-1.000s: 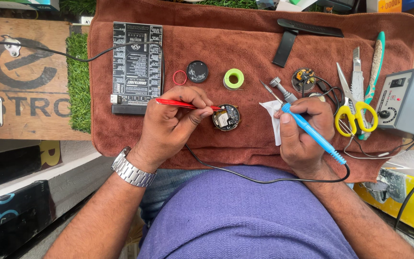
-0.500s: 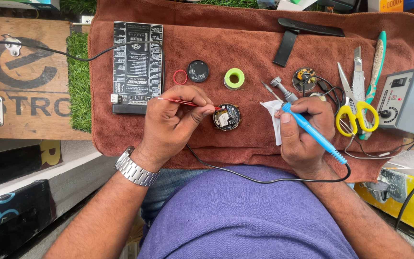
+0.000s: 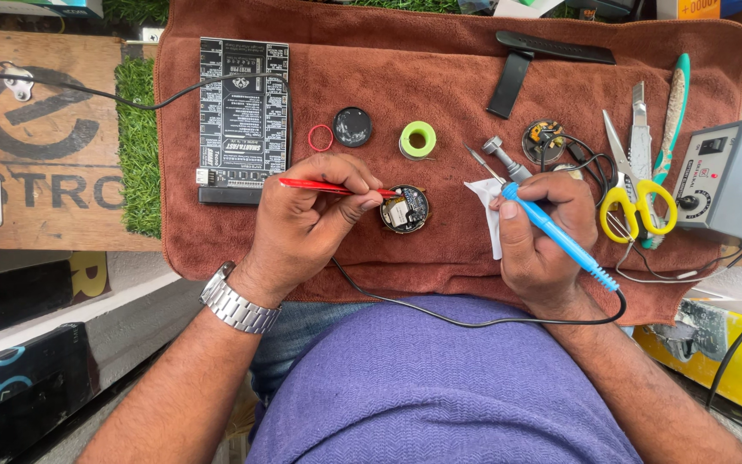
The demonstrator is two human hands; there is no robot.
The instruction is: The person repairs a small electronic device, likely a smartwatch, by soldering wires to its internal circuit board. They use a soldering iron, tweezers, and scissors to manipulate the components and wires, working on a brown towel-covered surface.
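Red tweezers pinched in my left-hand fingers, tips at opened round watch; right-hand fingers gripped blue soldering iron, tip just beyond. Mid-solder prob.; next needs steady tip contact.

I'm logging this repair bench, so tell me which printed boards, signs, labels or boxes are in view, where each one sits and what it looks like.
Black board: rectangular, white print, on the brown towel above the left hand.
Wooden sign: far left, tan, large dark lettering.
Grey control box: far right, small dark label, black knob.
Yellow package: lower right, yellow and black, partly hidden.
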